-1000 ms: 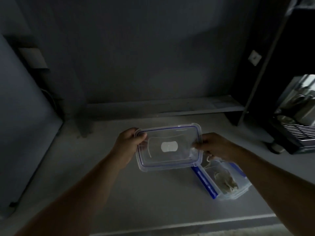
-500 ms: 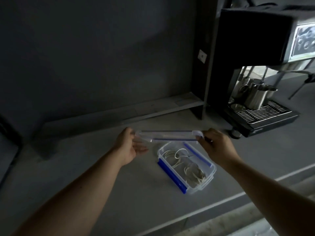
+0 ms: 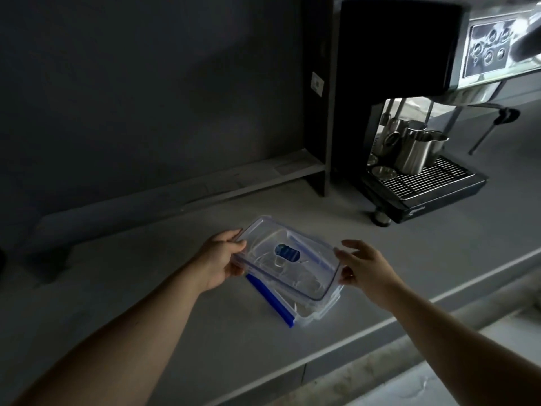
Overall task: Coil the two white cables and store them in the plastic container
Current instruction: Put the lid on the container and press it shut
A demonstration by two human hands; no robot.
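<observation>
A clear plastic container (image 3: 310, 315) with blue clips stands on the grey counter. Its clear lid (image 3: 263, 238), with a blue label in the middle, lies tilted over it, the near right end low on the box. My left hand (image 3: 222, 263) grips the lid's left edge. My right hand (image 3: 366, 268) touches the lid's right corner with its thumb and fingers, the other fingers spread. The white cables (image 3: 307, 284) show only faintly through the lid, inside the container.
An espresso machine (image 3: 409, 92) with steel jugs (image 3: 418, 150) on its drip tray stands at the back right. A dark wall and a low ledge (image 3: 175, 189) run behind the counter. The counter's front edge (image 3: 322, 351) lies just beyond the container.
The lid came down from being held edge-on above the container to lying tilted over it. My view shifted right and closer, and my right hand's fingers spread.
</observation>
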